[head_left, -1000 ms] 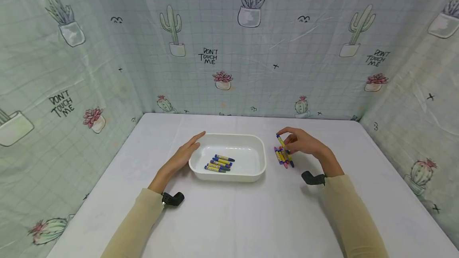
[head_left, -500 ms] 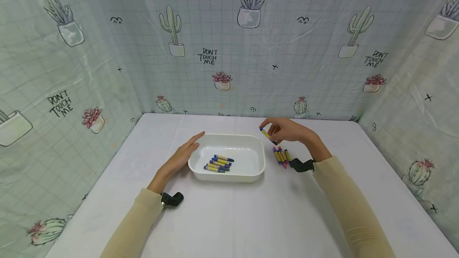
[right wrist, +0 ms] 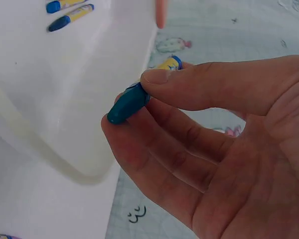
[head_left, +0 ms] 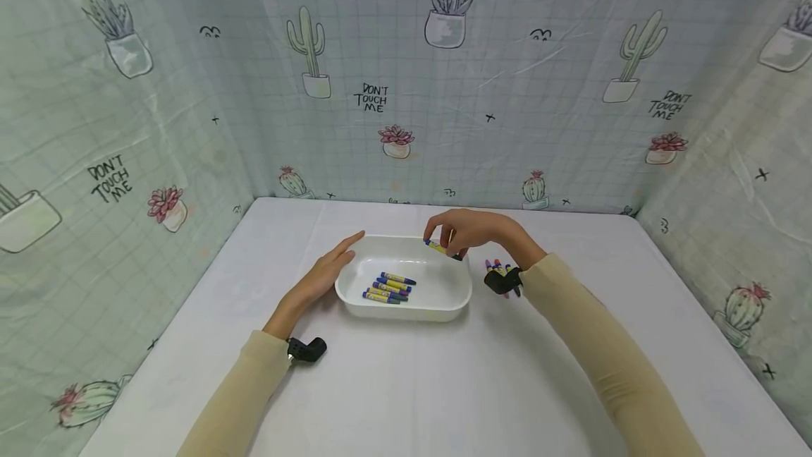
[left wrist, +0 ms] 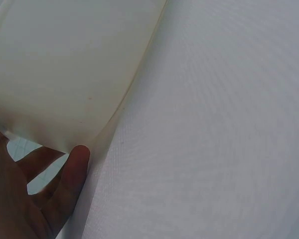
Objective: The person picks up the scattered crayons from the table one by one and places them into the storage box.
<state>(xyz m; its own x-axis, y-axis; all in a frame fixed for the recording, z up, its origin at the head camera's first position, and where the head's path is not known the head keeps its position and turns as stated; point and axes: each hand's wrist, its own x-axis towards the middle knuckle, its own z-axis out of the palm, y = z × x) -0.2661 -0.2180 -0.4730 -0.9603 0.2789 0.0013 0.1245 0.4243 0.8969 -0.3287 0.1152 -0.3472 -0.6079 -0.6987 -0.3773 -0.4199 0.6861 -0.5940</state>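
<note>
A white rectangular tray (head_left: pixel 406 313) stands on the table, with several crayons (head_left: pixel 388 288) lying side by side in its left half. My left hand (head_left: pixel 321 275) rests against the tray's left end, fingers stretched along it; the left wrist view has the thumb (left wrist: pixel 75 164) at the tray's wall. Over the tray's back right corner, my right hand (head_left: pixel 472 227) pinches a crayon (right wrist: pixel 128 103) between thumb and fingers. That crayon has a teal tip and a yellow wrapper with a blue end.
More crayons (head_left: pixel 497 266) lie on the table right of the tray, partly hidden by the black wrist camera (head_left: pixel 503 280). A white cloth (head_left: pixel 406 386) covers the table. Cactus-printed curtains (head_left: pixel 406 76) hang behind and at both sides.
My right hand has lifted a crayon from the pile on the right and carried it left, over the tray. The left hand stays in place at the tray's end.
</note>
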